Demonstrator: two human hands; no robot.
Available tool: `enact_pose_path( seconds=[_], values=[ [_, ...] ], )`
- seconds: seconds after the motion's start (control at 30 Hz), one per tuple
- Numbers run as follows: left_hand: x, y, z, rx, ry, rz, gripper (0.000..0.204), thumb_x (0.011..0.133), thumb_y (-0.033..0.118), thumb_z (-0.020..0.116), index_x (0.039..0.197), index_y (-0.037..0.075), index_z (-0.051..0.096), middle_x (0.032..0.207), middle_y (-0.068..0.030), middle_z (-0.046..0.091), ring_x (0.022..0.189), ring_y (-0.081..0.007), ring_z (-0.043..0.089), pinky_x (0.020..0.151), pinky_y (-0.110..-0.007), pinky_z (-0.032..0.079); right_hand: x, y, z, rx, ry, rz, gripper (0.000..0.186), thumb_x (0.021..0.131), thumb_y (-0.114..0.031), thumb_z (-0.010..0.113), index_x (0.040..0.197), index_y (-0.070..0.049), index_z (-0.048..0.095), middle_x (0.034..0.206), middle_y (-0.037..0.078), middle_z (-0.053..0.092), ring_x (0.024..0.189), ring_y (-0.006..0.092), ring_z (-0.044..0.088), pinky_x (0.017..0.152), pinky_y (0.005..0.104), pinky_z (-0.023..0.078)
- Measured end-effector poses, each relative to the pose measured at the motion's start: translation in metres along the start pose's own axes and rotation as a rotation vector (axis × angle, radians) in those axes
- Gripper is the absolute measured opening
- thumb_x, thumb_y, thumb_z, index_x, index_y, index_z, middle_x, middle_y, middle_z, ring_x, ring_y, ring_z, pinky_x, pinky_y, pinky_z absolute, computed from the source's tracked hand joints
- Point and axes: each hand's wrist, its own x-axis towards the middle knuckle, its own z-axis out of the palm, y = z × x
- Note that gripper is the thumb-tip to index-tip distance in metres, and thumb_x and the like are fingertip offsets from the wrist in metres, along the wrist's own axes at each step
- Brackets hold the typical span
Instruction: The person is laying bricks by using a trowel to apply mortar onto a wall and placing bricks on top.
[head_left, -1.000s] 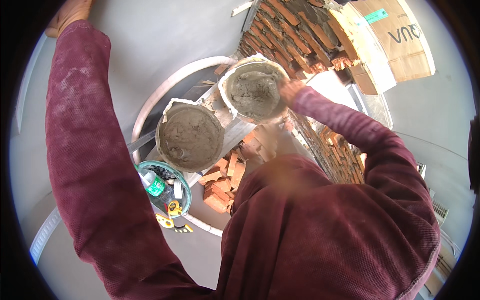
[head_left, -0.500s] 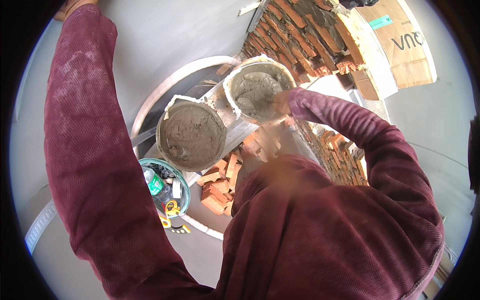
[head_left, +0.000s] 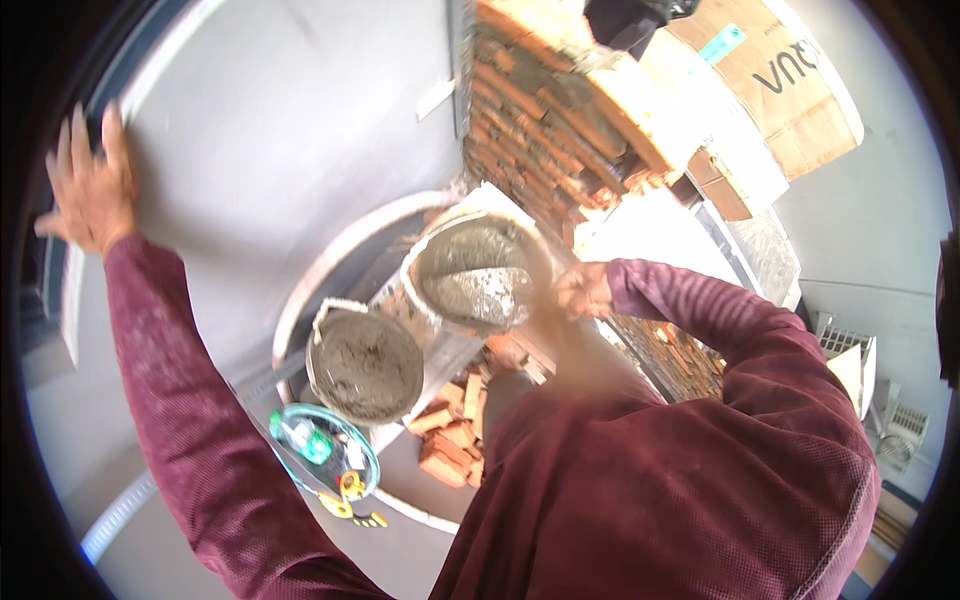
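My left hand (head_left: 92,190) is spread flat with its fingers apart, against the pale wall at the dark window frame on the far left. My right hand (head_left: 585,290) is closed at the right rim of the farther bucket (head_left: 408,275). From it, a trowel (head_left: 495,292) reaches into that bucket, its blade smeared with wet grey mortar (head_left: 465,247); the grip is partly blurred. A second bucket (head_left: 318,375), nearly full of grey mortar (head_left: 368,362), stands to the left and nearer.
A rough brick wall (head_left: 540,130) rises beyond the buckets, with cardboard boxes (head_left: 790,100) and a black bag (head_left: 630,20) near it. Loose bricks (head_left: 450,445) are piled below. A teal basket (head_left: 372,462) holds a plastic bottle (head_left: 305,438) and a yellow tape measure (head_left: 351,486).
My left hand has come fully into view as the whole scene shifted down in the picture. The trowel blade now shows in the farther bucket, at my right hand.
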Motion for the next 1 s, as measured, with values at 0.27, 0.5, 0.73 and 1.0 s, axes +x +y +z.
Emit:
enact_pose_path(
  seconds=[0.27, 0.5, 0.73, 1.0],
  values=[
    [0.033, 0.073, -0.011, 0.071, -0.339, -0.083, 0.063, 0.098, 0.053, 0.038, 0.150, 0.020, 0.029, 0.155, -0.0052, 0.027, 0.145, -0.0323, 0.019, 0.103, -0.076, 0.007, -0.236, -0.061, -0.028, -0.007, 0.131, -0.260, 0.022, 0.087, -0.006, 0.065, 0.107, -0.003, 0.058, 0.065, -0.002, 0.052, 0.055, 0.0067, 0.055, 0.047, 0.0226, 0.045],
    [0.104, 0.408, -0.063, -0.707, -1.232, 0.101, 0.087, 0.080, 0.055, 0.066, 0.142, 0.000, 0.040, 0.145, -0.0215, 0.041, 0.139, -0.0325, 0.034, 0.114, -0.054, 0.019, -0.373, -0.056, -0.098, 0.196, 0.415, -0.355, 0.027, 0.086, 0.002, 0.060, 0.112, 0.001, 0.053, 0.069, 0.001, 0.055, 0.051, 0.0069, 0.054, 0.046, 0.0218, 0.046],
    [0.093, 0.527, -0.006, -0.471, -1.419, 0.340, 0.112, 0.068, 0.077, 0.063, 0.137, -0.008, 0.041, 0.142, -0.0269, 0.041, 0.137, -0.0366, 0.036, 0.111, -0.061, 0.019, -0.344, 0.024, -0.207, 0.341, 0.511, -0.566, 0.020, 0.085, 0.000, 0.055, 0.105, 0.003, 0.053, 0.063, 0.001, 0.053, 0.050, 0.0059, 0.053, 0.045, 0.0213, 0.046],
    [0.088, 0.548, 0.007, -0.317, -1.496, 0.431, 0.118, 0.056, 0.076, 0.072, 0.133, -0.010, 0.045, 0.137, -0.0272, 0.048, 0.134, -0.0360, 0.041, 0.108, -0.068, 0.018, -0.263, 0.070, -0.280, 0.585, 0.393, -0.640, 0.031, 0.085, 0.000, 0.058, 0.116, 0.001, 0.051, 0.076, 0.001, 0.053, 0.053, 0.0058, 0.054, 0.047, 0.0214, 0.047]
  ],
)
